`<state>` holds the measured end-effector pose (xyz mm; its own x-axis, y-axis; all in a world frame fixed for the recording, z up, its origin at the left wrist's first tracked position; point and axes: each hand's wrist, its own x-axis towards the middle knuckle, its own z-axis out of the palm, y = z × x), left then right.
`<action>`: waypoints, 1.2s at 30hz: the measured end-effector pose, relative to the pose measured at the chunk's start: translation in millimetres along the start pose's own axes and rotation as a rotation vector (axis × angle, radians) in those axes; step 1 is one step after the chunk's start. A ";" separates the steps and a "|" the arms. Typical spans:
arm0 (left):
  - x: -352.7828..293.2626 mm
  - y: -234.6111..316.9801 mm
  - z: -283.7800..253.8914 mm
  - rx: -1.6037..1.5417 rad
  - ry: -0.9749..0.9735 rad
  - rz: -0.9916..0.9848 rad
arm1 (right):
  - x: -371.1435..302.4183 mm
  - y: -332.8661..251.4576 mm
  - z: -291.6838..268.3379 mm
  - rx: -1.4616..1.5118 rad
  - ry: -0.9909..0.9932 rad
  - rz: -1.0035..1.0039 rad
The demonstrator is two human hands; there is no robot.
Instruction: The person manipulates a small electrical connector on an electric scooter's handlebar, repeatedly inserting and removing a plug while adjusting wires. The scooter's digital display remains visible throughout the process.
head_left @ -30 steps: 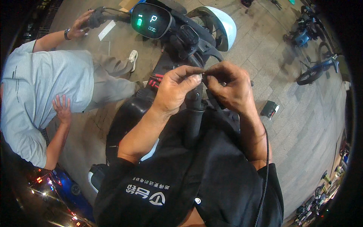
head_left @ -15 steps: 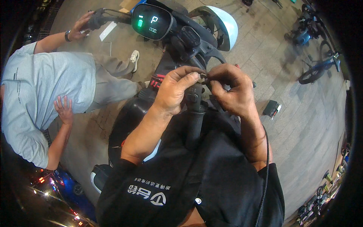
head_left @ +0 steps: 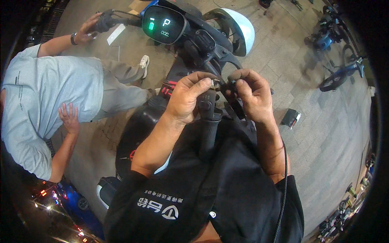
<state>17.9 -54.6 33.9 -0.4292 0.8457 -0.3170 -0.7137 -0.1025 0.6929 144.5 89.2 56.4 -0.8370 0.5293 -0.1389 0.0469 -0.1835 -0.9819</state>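
Both of my hands work just above the black handlebar grip [head_left: 208, 135] of an electric scooter. My left hand [head_left: 184, 97] is closed, thumb and forefinger pinching a small shiny metal piece [head_left: 213, 83] beside the black switch housing [head_left: 206, 102]. Across a narrow gap, my right hand [head_left: 256, 97] is closed too, its fingertips pinching a small dark piece whose kind I cannot make out. Dark bar parts show between the two hands. The scooter's lit display [head_left: 163, 24] stands at the top, with the pale blue front fender [head_left: 240, 32] to its right.
At left, a person in a grey shirt [head_left: 73, 81] has one hand on the scooter's other grip [head_left: 106, 21]. Red-handled tools [head_left: 168, 88] lie on the scooter's floorboard. A small dark box [head_left: 291, 117] sits on the paving at right. Bicycles [head_left: 342, 73] stand farther right.
My right hand's fingers have drawn slightly away from my left fingertips and changed their grip, showing more of the dark parts between. My left hand has stayed nearly still.
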 end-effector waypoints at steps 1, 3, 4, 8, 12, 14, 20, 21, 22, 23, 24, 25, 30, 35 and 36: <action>0.2 0.6 0.4 0.001 -0.009 0.011 | 1.2 3.0 0.1 0.192 0.002 0.069; 0.5 -0.4 0.0 0.001 -0.026 0.025 | 2.4 3.0 -0.2 0.436 0.018 0.179; 0.1 -1.4 0.2 -0.010 -0.034 0.016 | 3.7 7.3 -4.8 0.526 -0.046 0.180; 0.0 -1.1 -0.7 -0.021 -0.045 -0.020 | 6.8 13.6 -11.3 0.491 -0.152 0.103; 1.8 0.2 1.5 -0.032 -0.027 -0.013 | 6.0 0.5 2.6 -0.189 -0.008 -0.053; 1.2 -0.9 -0.1 -0.029 0.000 -0.011 | 8.4 0.1 3.4 -0.273 -0.050 -0.104; 0.7 2.3 -0.5 -0.041 0.003 -0.034 | 13.6 -11.8 3.1 -0.405 -0.087 -0.142; 0.6 2.4 -0.4 -0.049 -0.002 -0.031 | 14.1 -9.1 3.3 -0.429 -0.083 -0.159; 0.6 2.6 -0.4 -0.053 0.003 -0.035 | 13.4 -6.4 4.8 -0.397 -0.060 -0.160; 0.4 2.8 -0.9 -0.057 0.010 -0.036 | 12.4 -3.2 7.7 -0.363 -0.040 -0.161; 0.2 3.1 -1.3 -0.061 0.016 -0.038 | 11.4 -0.8 10.3 -0.329 -0.019 -0.163; 0.2 3.9 -1.0 -0.062 0.013 -0.043 | 10.5 0.4 12.4 -0.278 -0.012 -0.135; 1.1 3.5 -4.9 -0.050 0.001 -0.032 | 8.8 11.1 14.4 -0.221 0.011 -0.170; 1.2 5.6 -1.4 -0.039 0.007 -0.045 | 7.7 13.5 16.1 -0.142 0.015 -0.145; 1.1 6.4 -1.1 -0.046 -0.001 -0.049 | 7.4 13.5 16.1 -0.155 0.021 -0.147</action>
<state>12.2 -54.9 37.3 -0.3923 0.8509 -0.3493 -0.7585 -0.0845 0.6461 130.2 77.3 44.2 -0.8293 0.5587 0.0058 0.0104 0.0257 -0.9996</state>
